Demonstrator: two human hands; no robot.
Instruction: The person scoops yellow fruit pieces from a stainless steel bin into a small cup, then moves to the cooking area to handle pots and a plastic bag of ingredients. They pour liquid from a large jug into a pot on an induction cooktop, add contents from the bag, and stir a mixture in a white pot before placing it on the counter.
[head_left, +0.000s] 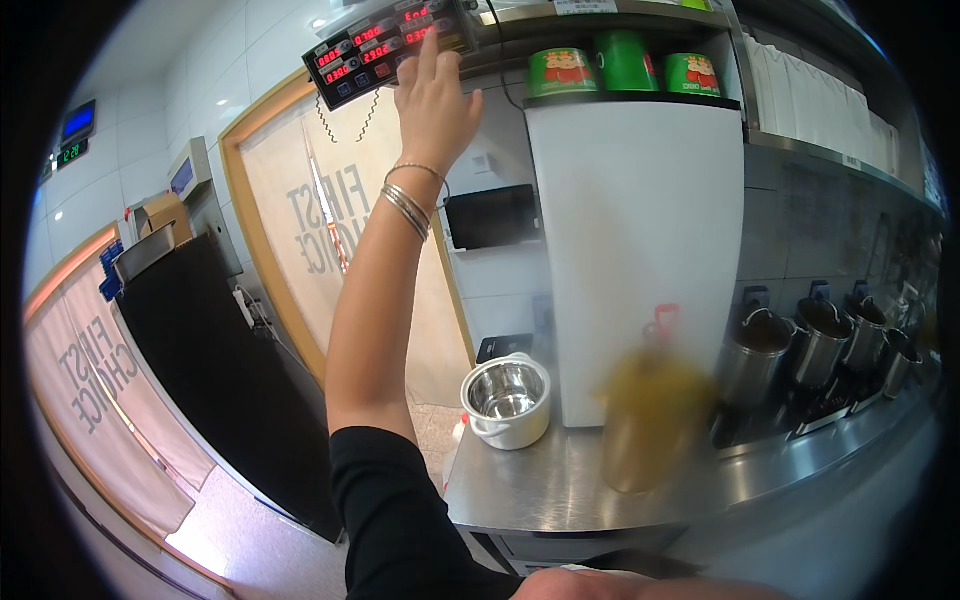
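My left hand (435, 101) is raised high, back towards the camera, thumb apart and one finger extended onto a black multi-channel digital timer (386, 49) with red lit digits. It holds nothing; whether the fingertip presses a button cannot be told. Several thin bracelets circle the wrist. My right hand is out of view; bare skin shows at the bottom edge. Before me, a white pot (510, 431) with a shiny metal inside stands uncovered on the steel counter (570, 506). To its right is a strongly blurred yellow-brown container (637, 442), with a pinkish-red loop above it.
A tall white cabinet (645, 225) stands on the counter, topped by green tins (562, 71). Several lidded metal pots (757, 352) line the counter at right. Shelves run overhead. At left are a dark tall unit (225, 382) and doorway curtains (292, 202) with lettering.
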